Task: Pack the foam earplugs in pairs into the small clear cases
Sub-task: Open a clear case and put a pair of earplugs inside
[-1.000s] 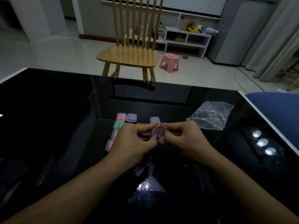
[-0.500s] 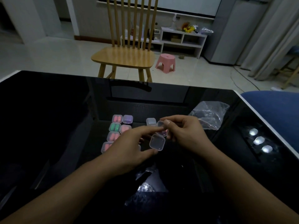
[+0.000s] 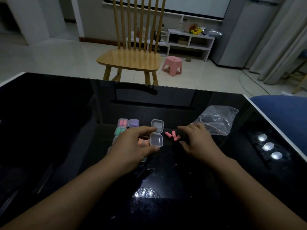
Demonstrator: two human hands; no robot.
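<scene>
A small clear case (image 3: 156,139) lies open on the black table (image 3: 66,130), its lid (image 3: 157,125) flipped away from me. My left hand (image 3: 132,146) holds the case's base between index fingertip and thumb. Three loose pink earplugs (image 3: 172,135) lie just right of the case. My right hand (image 3: 197,141) is over the table beside them, fingers spread and holding nothing. Filled cases sit to the left: a pink one (image 3: 123,122), a purple one (image 3: 133,123) and a green one (image 3: 120,131). My left hand partly hides more cases.
A crumpled clear plastic bag (image 3: 216,120) lies behind my right hand. A blue seat (image 3: 282,110) stands at the table's right edge. Beyond the far edge are a wooden chair (image 3: 131,58) and a pink stool (image 3: 172,64).
Both hands held the case up and opened it. Now it lies open on the table, the pink earplugs are out beside it, and my right hand has let go.
</scene>
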